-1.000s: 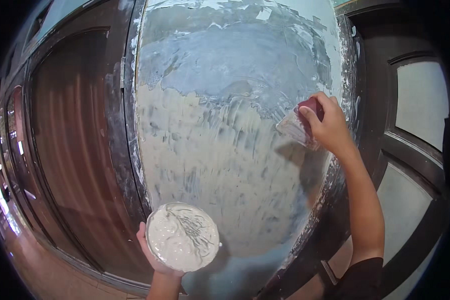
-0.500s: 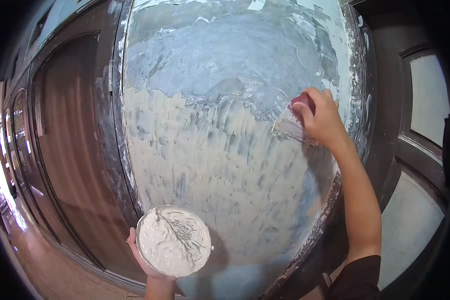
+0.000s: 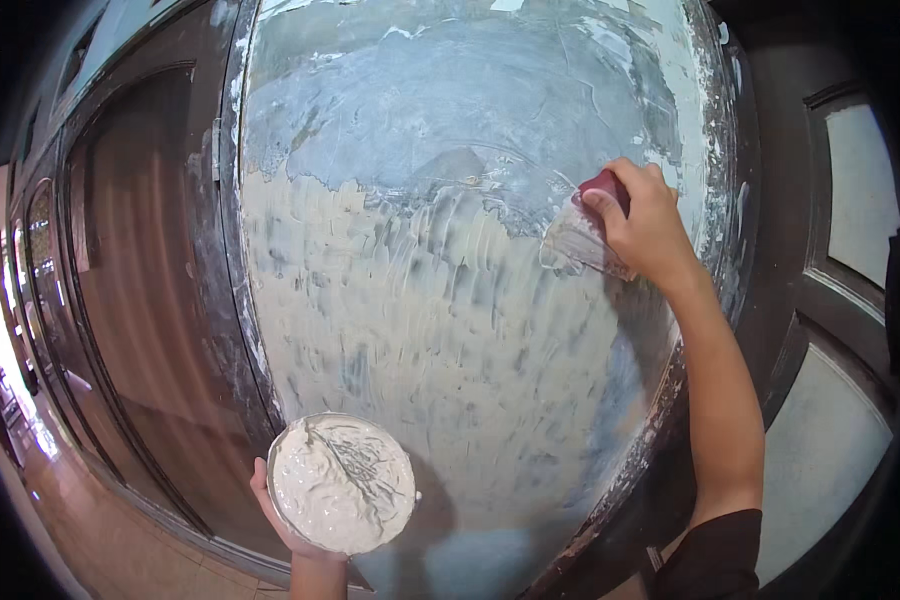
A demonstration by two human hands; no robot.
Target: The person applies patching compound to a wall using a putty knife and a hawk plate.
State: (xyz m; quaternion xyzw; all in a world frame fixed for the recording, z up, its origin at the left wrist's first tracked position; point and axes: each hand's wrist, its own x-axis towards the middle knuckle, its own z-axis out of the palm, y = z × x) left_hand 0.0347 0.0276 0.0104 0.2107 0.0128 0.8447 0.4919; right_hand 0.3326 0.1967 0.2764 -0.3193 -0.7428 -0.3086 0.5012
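My right hand (image 3: pixel 650 222) grips the dark red handle of a putty knife (image 3: pixel 580 238), its wide blade smeared with pale filler and held against the wall panel (image 3: pixel 430 110). Cream filler (image 3: pixel 420 330) covers the panel's lower part in streaky strokes, with a ragged upper edge. Above that edge the surface is blue-grey, with white patches. Low on the left, my left hand (image 3: pixel 282 510) holds up a round bowl (image 3: pixel 416 495) from its side and underneath. Thick off-white filler (image 3: pixel 335 490) fills the bowl, its surface ridged. The bowl hides most of the left fingers.
Left of the panel stands a dark wooden frame with glass (image 3: pixel 140 250). A dark door with pale panes (image 3: pixel 860 200) is on the right. Chipped, paint-spattered edge strips (image 3: pixel 715 150) border the panel. Tiled floor (image 3: pixel 120 540) shows at lower left.
The putty knife and my right hand have shifted very slightly up the wall and left. The bowl in my left hand sits a little further left.
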